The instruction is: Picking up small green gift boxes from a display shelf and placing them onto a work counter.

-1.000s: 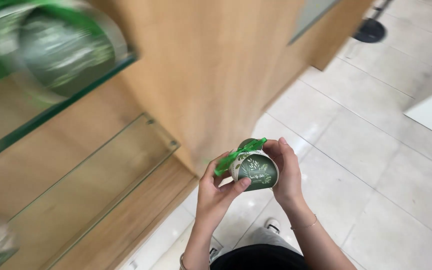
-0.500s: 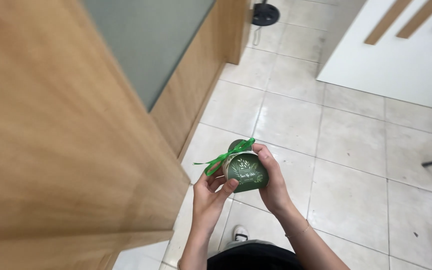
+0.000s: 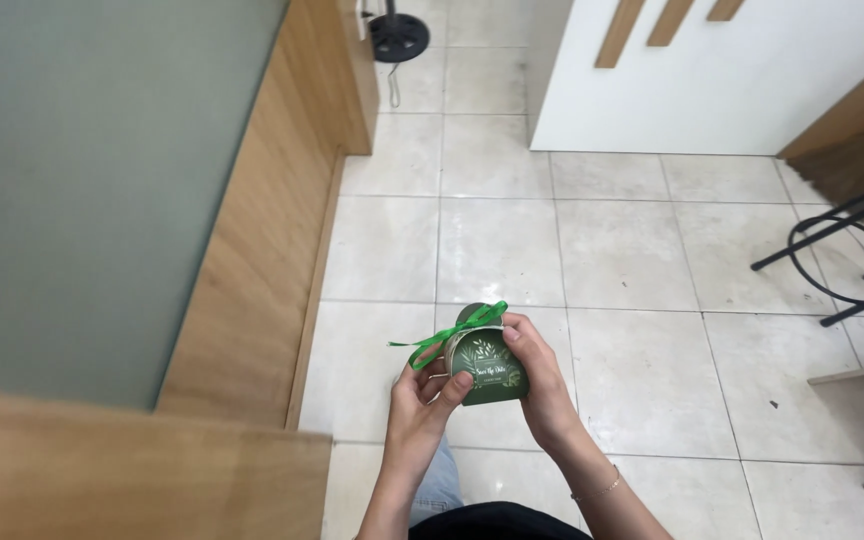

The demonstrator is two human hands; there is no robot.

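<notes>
Close to the body, two hands hold a small dark green gift box (image 3: 492, 366) up in the air over the floor, in front of the person's tummy. The left hand (image 3: 422, 400) holds the box from the left side, with its thumb pressed on the front. The right hand (image 3: 542, 375) wraps round the right side, and its fingers pinch the top edge. Both hands are closed on the box. A bright green ribbon (image 3: 449, 338) is already tied in a bow on top, and its ends stick out to the left. So the box looks shut and tied up, but it is not put down anywhere yet. Under the hands is a pale tiled floor (image 3: 612, 250). To the left stands a wooden wall panel (image 3: 252, 270) with frosted glass (image 3: 92, 180). On the right are black chair legs (image 3: 842, 250). Farther off is a white cabinet (image 3: 732, 80).
</notes>
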